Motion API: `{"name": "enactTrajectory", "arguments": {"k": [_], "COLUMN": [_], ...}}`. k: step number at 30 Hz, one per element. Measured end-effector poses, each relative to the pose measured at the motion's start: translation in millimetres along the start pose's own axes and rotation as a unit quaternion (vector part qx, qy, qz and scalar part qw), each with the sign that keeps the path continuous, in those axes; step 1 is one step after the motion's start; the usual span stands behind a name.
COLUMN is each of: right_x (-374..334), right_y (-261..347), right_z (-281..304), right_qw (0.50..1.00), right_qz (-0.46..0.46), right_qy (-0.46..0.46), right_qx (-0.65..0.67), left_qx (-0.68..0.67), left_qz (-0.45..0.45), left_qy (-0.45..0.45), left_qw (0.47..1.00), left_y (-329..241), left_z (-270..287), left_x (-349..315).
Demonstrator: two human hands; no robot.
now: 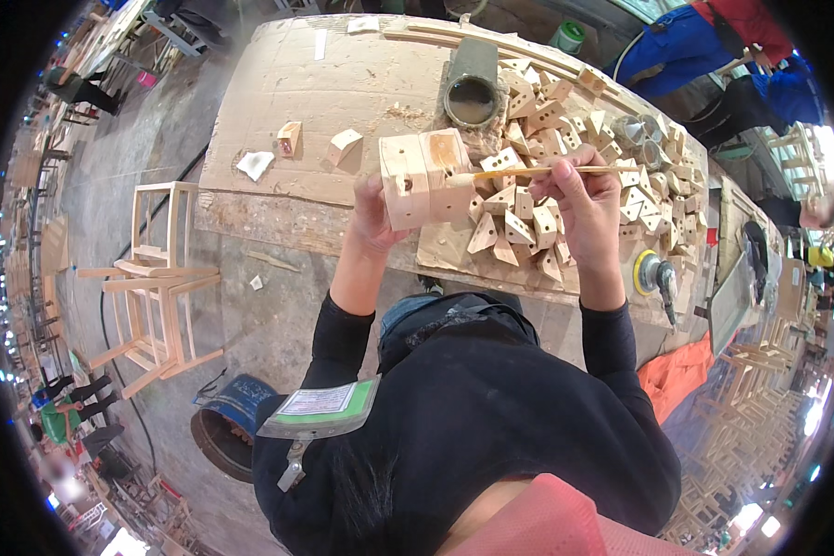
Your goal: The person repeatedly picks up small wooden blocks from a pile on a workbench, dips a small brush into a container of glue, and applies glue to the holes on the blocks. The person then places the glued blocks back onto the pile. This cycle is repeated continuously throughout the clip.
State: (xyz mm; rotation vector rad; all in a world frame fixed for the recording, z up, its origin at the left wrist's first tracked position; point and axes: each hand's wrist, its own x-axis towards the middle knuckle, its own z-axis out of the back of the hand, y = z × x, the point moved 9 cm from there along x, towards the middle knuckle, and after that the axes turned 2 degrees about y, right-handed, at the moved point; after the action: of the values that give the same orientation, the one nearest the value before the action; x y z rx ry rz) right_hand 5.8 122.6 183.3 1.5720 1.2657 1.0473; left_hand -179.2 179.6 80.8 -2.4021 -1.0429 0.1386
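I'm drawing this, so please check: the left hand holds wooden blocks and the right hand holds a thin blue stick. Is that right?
Not quite: in the head view, the thin stick in the right hand is yellowish-brown, not blue. The left hand does hold wooden blocks.

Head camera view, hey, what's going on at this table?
A person's left hand holds up pale wooden blocks with drilled holes. The right hand pinches a thin stick, its left end at the blocks; actual contact is hard to tell. A heap of similar drilled pieces lies on the table, beside a grey cylindrical container. Two loose blocks sit to the left.
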Motion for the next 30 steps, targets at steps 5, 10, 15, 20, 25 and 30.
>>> {"name": "enactTrajectory", "arguments": {"k": [5, 10, 15, 20, 25, 30], "right_x": [-5.9, -8.7, -11.1, -18.9, -27.7, -34.2], "right_y": [10.8, 17.3, 20.5, 20.5, 18.9, 15.3], "right_z": [-1.6, 0.9, -0.8, -3.3, 0.4, 10.1], "right_qw": [0.999, 0.999, 0.999, 0.999, 0.998, 0.999], "right_qz": [0.019, 0.04, 0.051, 0.048, 0.039, 0.023], "right_qy": [-0.002, -0.022, -0.009, 0.023, 0.042, 0.024], "right_qx": [-0.035, -0.024, -0.005, 0.009, -0.03, -0.001], "left_qx": [-0.108, -0.128, -0.168, -0.168, -0.225, -0.186], "left_qz": [-0.005, 0.008, 0.019, 0.015, 0.032, 0.021], "left_qy": [-0.037, -0.018, 0.002, 0.007, 0.045, 0.004], "left_qw": [0.993, 0.992, 0.986, 0.986, 0.973, 0.982], "left_y": [11.1, 16.7, 20.8, 18.1, 24.8, 21.4], "left_z": [0.2, -5.8, -18.9, -27.2, -19.1, -31.5], "left_x": [-3.9, -5.1, -5.4, -8.6, -12.5, -12.9]}}
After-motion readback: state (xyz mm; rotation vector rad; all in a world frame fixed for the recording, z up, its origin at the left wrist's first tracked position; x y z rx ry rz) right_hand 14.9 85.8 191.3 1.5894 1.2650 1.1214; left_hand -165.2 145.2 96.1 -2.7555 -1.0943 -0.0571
